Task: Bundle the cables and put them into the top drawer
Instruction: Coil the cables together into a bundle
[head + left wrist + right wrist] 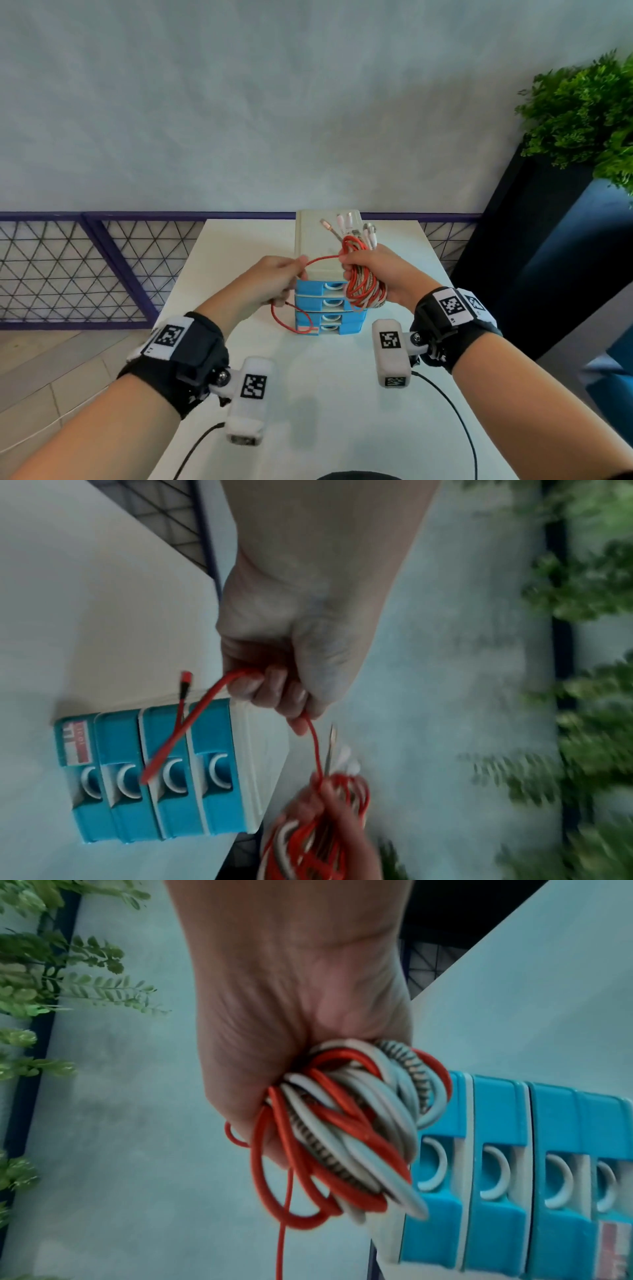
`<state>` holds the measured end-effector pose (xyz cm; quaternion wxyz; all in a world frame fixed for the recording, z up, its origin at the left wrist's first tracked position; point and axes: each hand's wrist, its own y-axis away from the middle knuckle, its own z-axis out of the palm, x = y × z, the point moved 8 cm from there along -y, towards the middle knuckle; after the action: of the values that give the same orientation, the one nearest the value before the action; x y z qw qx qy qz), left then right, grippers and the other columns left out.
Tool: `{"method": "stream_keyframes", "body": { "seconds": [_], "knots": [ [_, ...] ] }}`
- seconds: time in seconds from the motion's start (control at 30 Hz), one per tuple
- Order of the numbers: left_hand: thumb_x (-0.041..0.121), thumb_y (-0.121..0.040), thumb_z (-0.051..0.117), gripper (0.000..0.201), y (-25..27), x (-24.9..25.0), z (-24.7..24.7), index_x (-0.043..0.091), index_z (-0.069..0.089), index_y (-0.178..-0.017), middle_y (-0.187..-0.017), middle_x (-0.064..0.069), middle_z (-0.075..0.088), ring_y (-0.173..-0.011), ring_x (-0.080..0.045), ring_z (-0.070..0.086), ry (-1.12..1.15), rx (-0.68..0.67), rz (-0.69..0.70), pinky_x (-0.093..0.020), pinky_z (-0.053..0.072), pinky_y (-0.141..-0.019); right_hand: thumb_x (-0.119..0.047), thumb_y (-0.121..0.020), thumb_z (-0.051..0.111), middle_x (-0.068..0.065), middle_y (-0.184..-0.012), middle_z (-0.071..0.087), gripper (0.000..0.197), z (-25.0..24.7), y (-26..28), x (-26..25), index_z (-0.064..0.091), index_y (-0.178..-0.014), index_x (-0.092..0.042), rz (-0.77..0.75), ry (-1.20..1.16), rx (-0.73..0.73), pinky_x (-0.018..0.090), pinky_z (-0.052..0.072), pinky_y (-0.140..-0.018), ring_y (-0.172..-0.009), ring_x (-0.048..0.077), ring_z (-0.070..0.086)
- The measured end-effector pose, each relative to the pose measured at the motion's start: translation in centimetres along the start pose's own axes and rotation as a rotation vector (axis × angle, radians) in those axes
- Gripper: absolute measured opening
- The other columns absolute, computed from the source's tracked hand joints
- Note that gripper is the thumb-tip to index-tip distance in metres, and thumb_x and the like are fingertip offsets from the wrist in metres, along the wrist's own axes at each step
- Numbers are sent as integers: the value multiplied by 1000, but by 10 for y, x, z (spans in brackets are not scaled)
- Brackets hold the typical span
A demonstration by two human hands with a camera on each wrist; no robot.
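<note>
Nearest the camera, at centre frame in the head view, the left hand (277,284) is pinching the loose red cable (291,318) between curled fingers. Its tail is hanging down to the table (342,394) and looping in front of the lower drawers. The right hand (380,274) is gripping the coiled bundle (363,287) with closed fingers; plugs are sticking out above the fist. Just behind both hands, the drawer unit (325,240) is standing with all blue drawers shut, including the top drawer (317,286).

Likely faults:
- The tail is snagging on a drawer handle, pulling the unit.
- A relaxing right grip is letting the coils spring apart.
- With both hands occupied, opening the top drawer is risking a dropped bundle.
</note>
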<state>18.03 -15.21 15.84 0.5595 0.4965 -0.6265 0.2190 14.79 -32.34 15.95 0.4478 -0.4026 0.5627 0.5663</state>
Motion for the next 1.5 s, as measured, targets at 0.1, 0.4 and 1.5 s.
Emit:
{"method": "stream_keyframes", "body": {
  "seconds": [0.1, 0.4, 1.5],
  "knots": [
    [29, -100, 38, 29, 9, -10, -1, 16, 52, -78, -47, 8, 32, -39, -8, 27, 381, -119, -135, -18, 30, -38, -13, -87, 66, 7, -69, 58, 12, -24, -4, 0, 58, -80, -8, -40, 18, 125, 31, 56, -63, -59, 16, 61],
    [23, -95, 52, 21, 15, 25, 44, 14, 64, -80, -65, 5, 65, -56, -6, 61, 405, -197, -36, -18, 54, -53, -67, -71, 66, 6, -65, 60, 55, 11, -7, -1, 59, -78, -12, -32, 13, 23, 32, 56, -65, -57, 19, 62],
    [38, -78, 69, 10, -7, 41, 8, 33, 74, -85, -91, 13, 72, -94, -13, 63, -603, 123, 321, -42, 47, -90, -14, -85, 68, 11, -79, 67, 15, 20, 8, 0, 62, -94, -4, 84, 74, -139, 37, 57, -77, -77, 24, 68]
  ]
}}
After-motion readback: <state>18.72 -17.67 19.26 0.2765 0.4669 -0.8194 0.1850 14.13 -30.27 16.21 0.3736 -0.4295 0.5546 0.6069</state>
